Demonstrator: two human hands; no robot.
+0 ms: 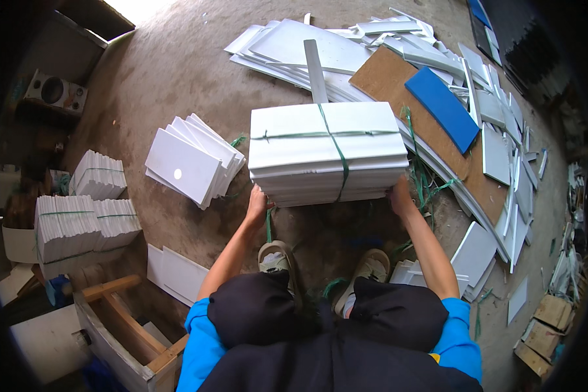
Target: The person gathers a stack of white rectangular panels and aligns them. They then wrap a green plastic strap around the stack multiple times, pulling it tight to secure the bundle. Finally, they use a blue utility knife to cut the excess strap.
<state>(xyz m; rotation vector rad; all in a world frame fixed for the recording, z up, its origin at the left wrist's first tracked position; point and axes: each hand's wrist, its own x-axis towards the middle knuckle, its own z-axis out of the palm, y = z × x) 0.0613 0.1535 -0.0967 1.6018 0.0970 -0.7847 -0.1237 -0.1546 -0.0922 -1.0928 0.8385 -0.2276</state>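
Observation:
A thick bundle of white boards (287,151) is in front of me above my feet, bound crosswise with green twine (342,160). My left hand (257,204) grips its lower left corner. At the lower right corner my right hand (400,192) holds the other end. Both sets of fingers are partly hidden at the bundle's edges, and its underside is out of sight. To the left, a fanned pile of loose white boards (184,163) lies on the floor. Loose green twine (423,186) trails beside my right hand.
At the far right spreads a heap of white offcuts with a brown board (379,72) and a blue panel (441,108). Tied white stacks (68,228) stand at the left, near a wooden frame (114,326). A speaker (55,93) sits further back. Cardboard pieces (547,333) lie lower right.

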